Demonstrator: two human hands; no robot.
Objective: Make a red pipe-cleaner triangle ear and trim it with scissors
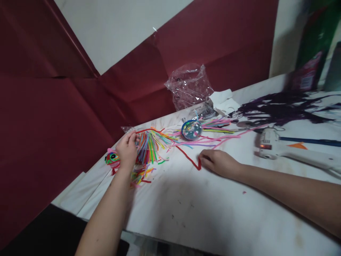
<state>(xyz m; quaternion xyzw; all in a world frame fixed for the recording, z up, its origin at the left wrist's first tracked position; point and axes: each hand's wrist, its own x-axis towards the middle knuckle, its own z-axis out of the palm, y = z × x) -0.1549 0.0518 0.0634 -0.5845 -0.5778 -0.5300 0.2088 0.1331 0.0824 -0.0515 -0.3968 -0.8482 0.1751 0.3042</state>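
Observation:
My left hand (128, 151) is closed at the left end of a fanned bundle of many-coloured pipe cleaners (151, 147). A red strand runs from its fingertips along the bundle's top. Beside that hand lies a colourful fish-like head (113, 158) with a big eye and a red tassel. My right hand (215, 161) rests low over the table, its fingers pinching the bent end of a red pipe cleaner (188, 156). Whether both red lengths are one piece, I cannot tell. Short coloured pieces (144, 176) lie below the bundle.
A round, blue-rimmed container (191, 129) sits among long pink strands (221, 137). Behind it is a crumpled clear plastic bag (189, 87). On the right are a white glue gun (269, 144) with an orange light and dark purple strands (282, 106). Dark red sheeting (128, 89) hangs behind the white table (202, 213).

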